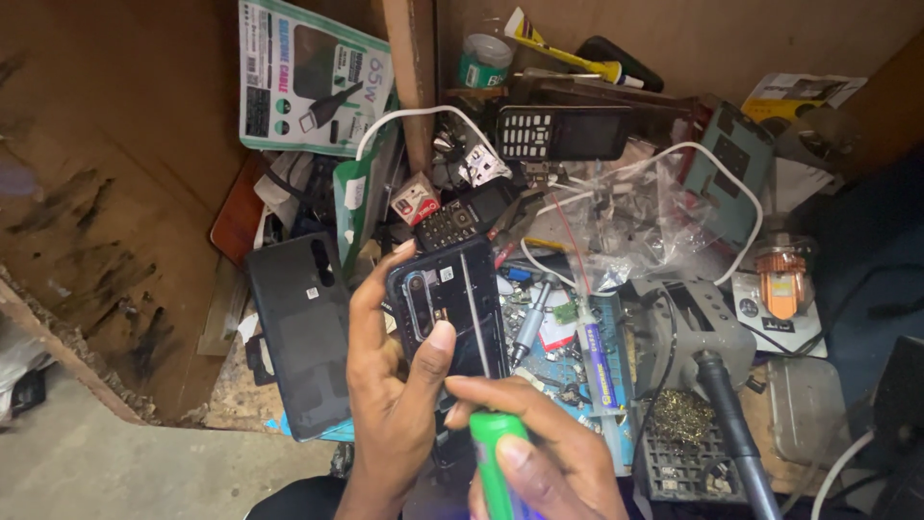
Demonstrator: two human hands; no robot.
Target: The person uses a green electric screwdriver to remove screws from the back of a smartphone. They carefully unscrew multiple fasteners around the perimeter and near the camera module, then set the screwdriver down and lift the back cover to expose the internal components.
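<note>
head cam | left hand (pixel 390 385) is gripping an opened black phone (pixel 448 303) tight, thumb across it, above the messy bench | right hand (pixel 544 457) is clamping a green-handled screwdriver (pixel 493 462) just under the phone | loose back cover (pixel 303 332) is lying alongside, left

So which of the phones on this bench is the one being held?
The dark opened smartphone, camera side up, in the left hand; the two keypad phones lie loose further back.

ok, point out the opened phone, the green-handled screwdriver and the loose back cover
opened phone (pixel 452 308), head view, on its dark inner frame
green-handled screwdriver (pixel 493 462), head view, on the green handle
loose back cover (pixel 300 332), head view, on its flat middle
</note>
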